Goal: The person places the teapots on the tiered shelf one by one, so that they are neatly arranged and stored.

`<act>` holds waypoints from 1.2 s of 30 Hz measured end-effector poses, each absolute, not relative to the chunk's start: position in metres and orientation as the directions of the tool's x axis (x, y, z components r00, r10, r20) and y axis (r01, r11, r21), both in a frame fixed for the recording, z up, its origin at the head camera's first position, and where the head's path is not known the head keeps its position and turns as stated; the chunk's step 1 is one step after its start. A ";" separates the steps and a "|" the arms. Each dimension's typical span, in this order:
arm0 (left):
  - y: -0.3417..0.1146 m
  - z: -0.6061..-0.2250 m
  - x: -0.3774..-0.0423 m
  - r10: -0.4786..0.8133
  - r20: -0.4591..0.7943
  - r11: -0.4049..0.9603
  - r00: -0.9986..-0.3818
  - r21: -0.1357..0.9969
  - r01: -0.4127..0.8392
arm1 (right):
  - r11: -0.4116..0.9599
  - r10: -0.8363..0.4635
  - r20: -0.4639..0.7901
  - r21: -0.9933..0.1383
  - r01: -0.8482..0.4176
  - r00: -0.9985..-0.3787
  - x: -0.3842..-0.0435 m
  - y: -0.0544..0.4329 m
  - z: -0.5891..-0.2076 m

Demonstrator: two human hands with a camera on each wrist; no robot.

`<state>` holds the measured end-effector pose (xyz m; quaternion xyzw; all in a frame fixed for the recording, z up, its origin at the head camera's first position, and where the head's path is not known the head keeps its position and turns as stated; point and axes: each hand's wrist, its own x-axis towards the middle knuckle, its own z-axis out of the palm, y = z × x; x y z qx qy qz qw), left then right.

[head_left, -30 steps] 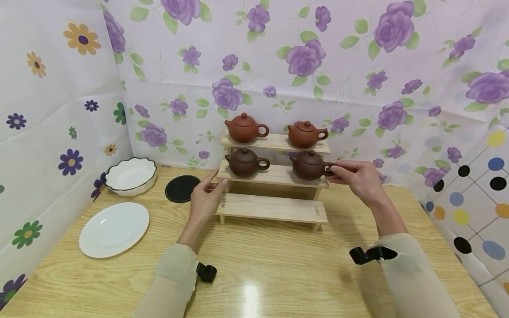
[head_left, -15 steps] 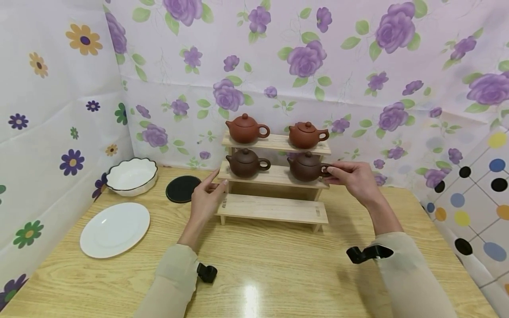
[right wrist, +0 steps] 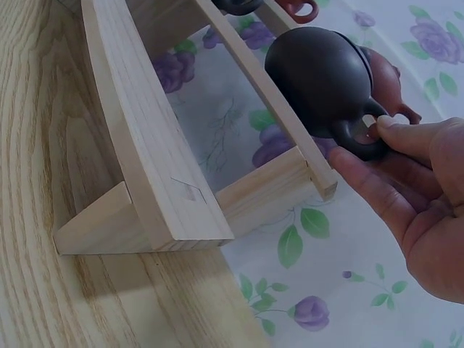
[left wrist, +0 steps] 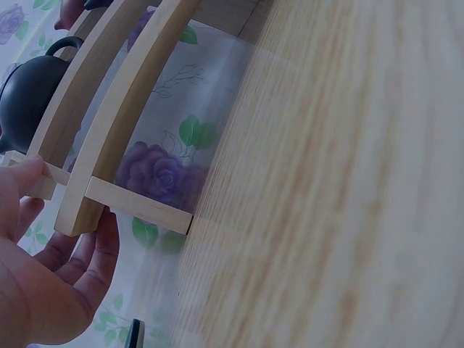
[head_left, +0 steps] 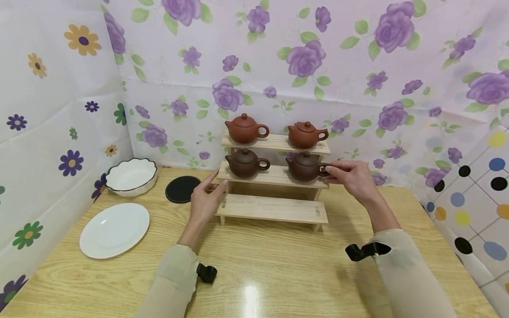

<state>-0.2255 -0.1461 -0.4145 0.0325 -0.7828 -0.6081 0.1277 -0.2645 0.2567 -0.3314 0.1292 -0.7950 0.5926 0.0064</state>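
My right hand (head_left: 354, 179) pinches the ring handle of a dark brown teapot (head_left: 303, 168) at the right of the middle step of a three-step wooden stand (head_left: 274, 207). In the right wrist view, thumb and fingers close on that dark teapot's (right wrist: 319, 76) handle. My left hand (head_left: 204, 198) grips the left end of the stand. Seen from the left wrist, its thumb lies at the middle step and its fingers curl at the stand's (left wrist: 109, 138) side. Another dark brown teapot (head_left: 243, 163) sits at the left of the middle step.
Two reddish teapots, a left one (head_left: 243, 129) and a right one (head_left: 305, 135), stand on the top step. Left on the table lie a white plate (head_left: 114, 230), a scalloped white bowl (head_left: 131, 177) and a black round mat (head_left: 180, 189). Flowered cloth walls (head_left: 167, 62) surround the table.
My right hand and the dark teapot it holds have shifted slightly left along the middle step. The left hand stays in place on the stand.
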 end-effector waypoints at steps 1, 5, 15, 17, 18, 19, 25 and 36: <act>-0.146 -0.414 -0.225 -0.205 0.162 0.258 -0.965 0.960 0.106 | 0.262 -0.200 0.163 -0.941 -0.213 -0.966 -0.265 0.256 -0.331; -0.147 -0.414 -0.225 -0.201 0.162 0.259 -0.966 0.960 0.106 | 0.260 -0.212 0.159 -0.942 -0.213 -0.964 -0.266 0.257 -0.330; -0.146 -0.414 -0.225 -0.204 0.158 0.263 -0.966 0.959 0.102 | 0.383 -0.197 0.143 -0.900 -0.211 -0.970 -0.266 0.262 -0.327; -0.146 -0.414 -0.225 -0.203 0.153 0.261 -0.967 0.960 0.097 | 0.407 -0.189 0.131 -0.892 -0.199 -0.973 -0.265 0.263 -0.327; -0.146 -0.414 -0.225 -0.203 0.150 0.260 -0.967 0.961 0.095 | 0.418 -0.186 0.125 -0.888 -0.194 -0.975 -0.265 0.264 -0.328; -0.146 -0.414 -0.225 -0.203 0.148 0.258 -0.968 0.962 0.093 | 0.430 -0.181 0.119 -0.883 -0.188 -0.976 -0.265 0.264 -0.329; -0.146 -0.415 -0.225 -0.197 0.147 0.259 -0.969 0.961 0.093 | 0.468 -0.163 0.104 -0.867 -0.169 -0.981 -0.267 0.268 -0.332; -0.146 -0.416 -0.226 -0.205 0.166 0.281 -0.965 0.954 0.104 | 0.453 -0.149 0.109 -0.876 -0.166 -0.983 -0.269 0.268 -0.335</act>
